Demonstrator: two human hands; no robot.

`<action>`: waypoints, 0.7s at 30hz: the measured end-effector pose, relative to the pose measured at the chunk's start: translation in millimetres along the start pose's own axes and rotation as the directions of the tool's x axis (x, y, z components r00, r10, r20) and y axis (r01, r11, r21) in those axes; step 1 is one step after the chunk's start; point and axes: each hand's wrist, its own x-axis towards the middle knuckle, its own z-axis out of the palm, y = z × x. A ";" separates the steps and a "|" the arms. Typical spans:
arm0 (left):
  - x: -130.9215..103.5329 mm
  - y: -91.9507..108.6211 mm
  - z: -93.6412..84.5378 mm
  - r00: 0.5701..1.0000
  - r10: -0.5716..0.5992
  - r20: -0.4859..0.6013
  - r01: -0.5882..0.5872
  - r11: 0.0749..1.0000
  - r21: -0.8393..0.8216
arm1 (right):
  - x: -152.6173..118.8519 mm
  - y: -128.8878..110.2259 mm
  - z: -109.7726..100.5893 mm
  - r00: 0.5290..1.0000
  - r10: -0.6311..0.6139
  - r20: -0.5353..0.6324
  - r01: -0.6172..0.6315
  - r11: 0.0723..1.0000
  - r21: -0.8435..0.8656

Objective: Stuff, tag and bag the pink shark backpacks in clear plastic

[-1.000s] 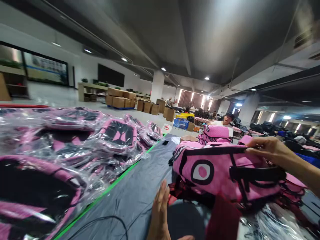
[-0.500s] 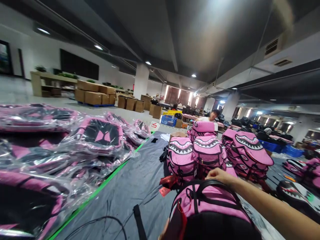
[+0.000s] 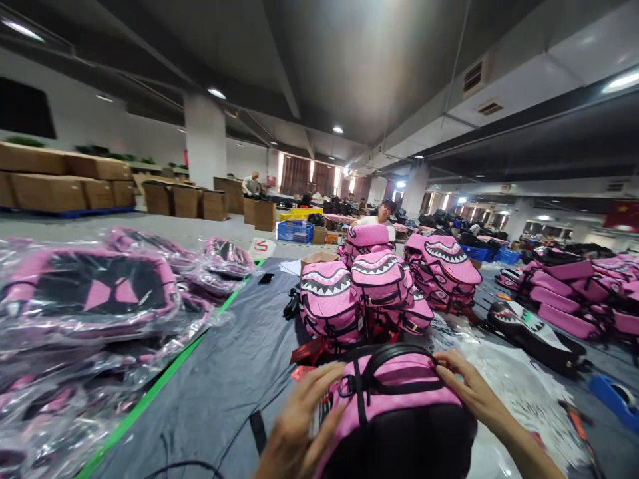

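A pink and black backpack (image 3: 399, 444) stands close in front of me, its black back panel towards me and its black carry handle (image 3: 379, 372) on top. My left hand (image 3: 302, 419) is at its left side, slightly blurred, fingers stretched and apart near the strap buckle. At the upper right edge, beside the handle, my right hand (image 3: 466, 382) has its fingers bent onto the backpack. Just beyond are several pink backpacks with shark-mouth prints (image 3: 329, 296), piled together. A red tag (image 3: 302, 371) lies behind my left hand.
Plastic-wrapped pink bags (image 3: 104, 293) are heaped on the left, past a green edge strip (image 3: 164, 386). A phone (image 3: 266, 279) lies on the grey cloth (image 3: 234, 339). Right are clear plastic (image 3: 519, 392), a black shark-print bag (image 3: 536, 336) and a blue tape dispenser (image 3: 616, 399). A person (image 3: 382, 214) is behind the pile.
The view has swung right. My left hand has come up into view beside the backpack, fingers spread. My right hand has shifted from behind the handle to the backpack's right upper edge.
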 end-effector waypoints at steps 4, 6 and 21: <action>65.0 42.8 37.9 0.909 -0.020 0.415 0.067 0.993 -0.098 | -14.2 -11.0 10.5 0.998 -0.026 -0.063 0.036 0.988 0.152; 80.6 54.0 48.0 0.814 -0.090 0.573 0.221 0.961 -0.164 | -22.9 -12.1 12.2 0.993 -0.041 -0.111 0.064 0.975 0.213; 85.1 84.8 95.7 0.612 -0.553 0.565 0.754 0.623 -0.208 | -15.6 60.4 23.6 0.992 -0.011 -0.125 0.086 0.783 0.616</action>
